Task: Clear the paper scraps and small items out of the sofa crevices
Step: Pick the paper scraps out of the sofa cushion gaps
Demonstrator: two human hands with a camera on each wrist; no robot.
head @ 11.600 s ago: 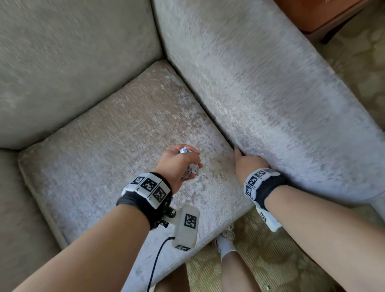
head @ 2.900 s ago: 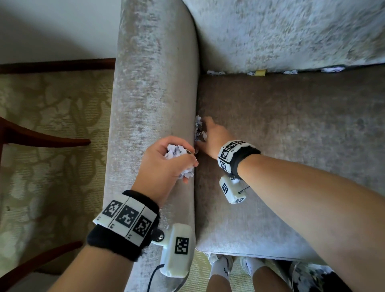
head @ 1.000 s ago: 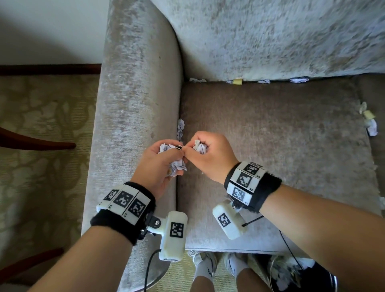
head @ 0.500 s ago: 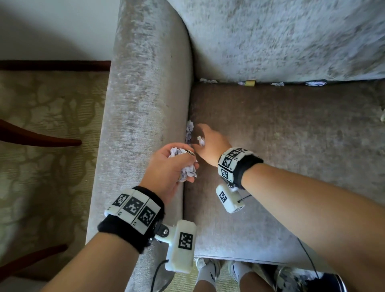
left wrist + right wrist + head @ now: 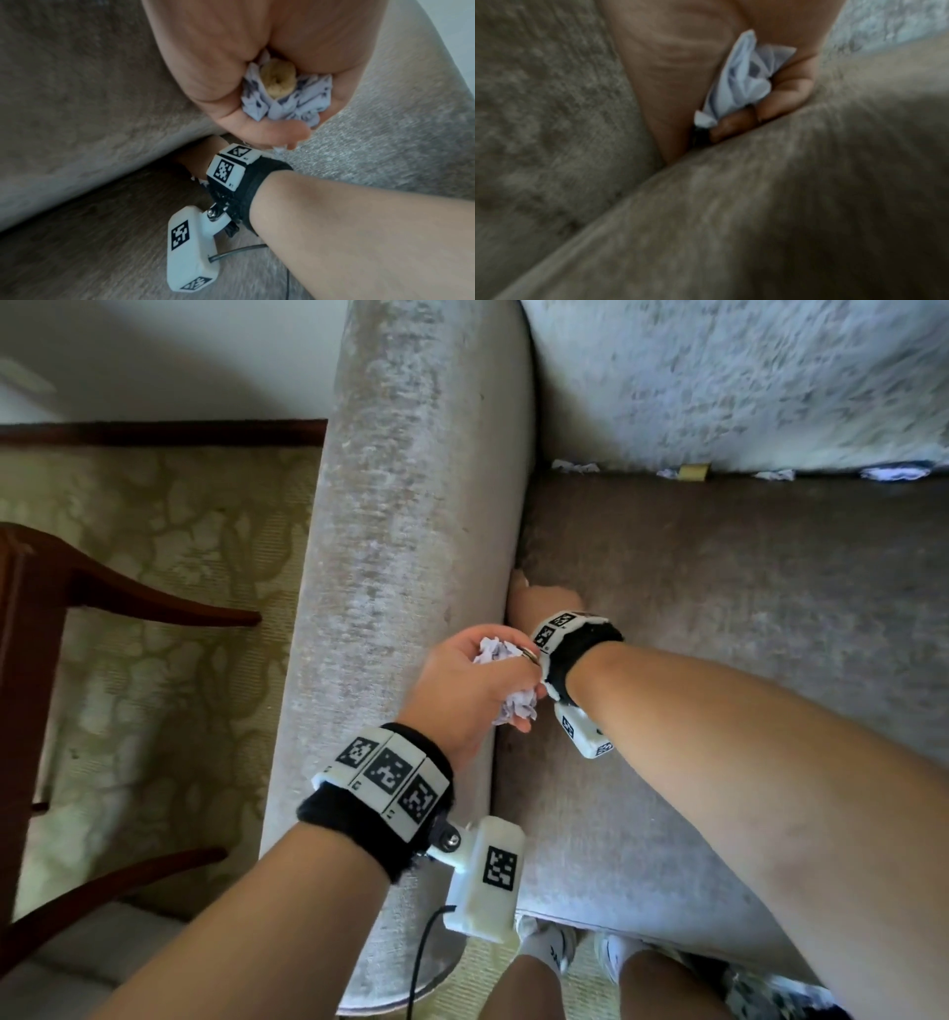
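My left hand (image 5: 462, 683) hovers over the seam between armrest and seat, gripping a wad of crumpled paper scraps (image 5: 494, 651). In the left wrist view the wad (image 5: 295, 103) shows printed paper wrapped round a small tan item (image 5: 277, 81). My right hand (image 5: 542, 603) is pushed down into the armrest crevice (image 5: 516, 546), just beyond the left hand. The right wrist view shows its fingers (image 5: 790, 91) curled round a white paper scrap (image 5: 739, 81) against the cushion. More scraps (image 5: 575, 465) and a small yellow item (image 5: 694, 470) sit in the back crevice.
The grey armrest (image 5: 411, 557) runs up the middle, with the seat cushion (image 5: 744, 608) to its right and the backrest (image 5: 719, 377) behind. A dark wooden chair (image 5: 46, 618) stands on the patterned carpet (image 5: 169, 531) at left. My feet (image 5: 549, 947) are below the seat edge.
My right hand left the left hand, went back to the armrest crevice and dug in, closing on the scrap that stuck out there. The left hand kept its wad.
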